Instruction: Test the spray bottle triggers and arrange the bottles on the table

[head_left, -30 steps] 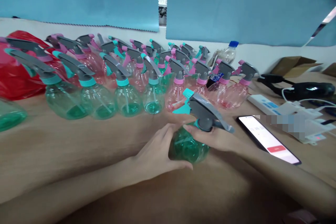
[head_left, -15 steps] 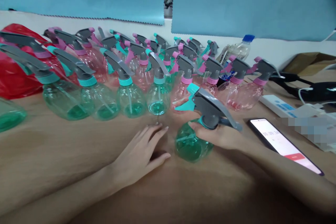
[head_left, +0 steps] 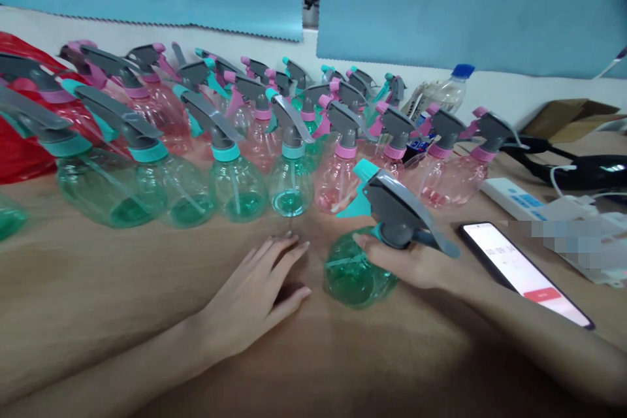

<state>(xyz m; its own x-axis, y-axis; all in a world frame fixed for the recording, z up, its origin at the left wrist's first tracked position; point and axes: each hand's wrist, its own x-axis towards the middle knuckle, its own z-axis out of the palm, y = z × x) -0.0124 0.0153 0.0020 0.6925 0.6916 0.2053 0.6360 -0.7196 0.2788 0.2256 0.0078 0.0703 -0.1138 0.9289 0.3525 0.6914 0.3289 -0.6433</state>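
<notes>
My right hand [head_left: 406,261] is wrapped round the neck of a green spray bottle [head_left: 355,281] with a grey and turquoise trigger head. The bottle is tilted, its head leaning to the right, and the thumb lies on the near side of the neck. Some fingers are hidden behind it. To its left, my left hand [head_left: 257,287] rests on the table [head_left: 313,366] with fingers stretched and holds nothing. Just beyond it stands a row of spray bottles, among them a clear green one [head_left: 290,186] and a pink one [head_left: 337,179].
More pink and green spray bottles [head_left: 147,111] crowd the back, beside a red plastic bag [head_left: 24,150]. A phone [head_left: 524,274] lies at the right, near a white power strip [head_left: 509,196]. Behind are a blue-capped bottle [head_left: 448,95] and a cardboard box [head_left: 568,119].
The view has shifted slightly, moving the bottles at the left further left in the picture. My right hand still grips the green spray bottle, and my left hand stays flat on the table.
</notes>
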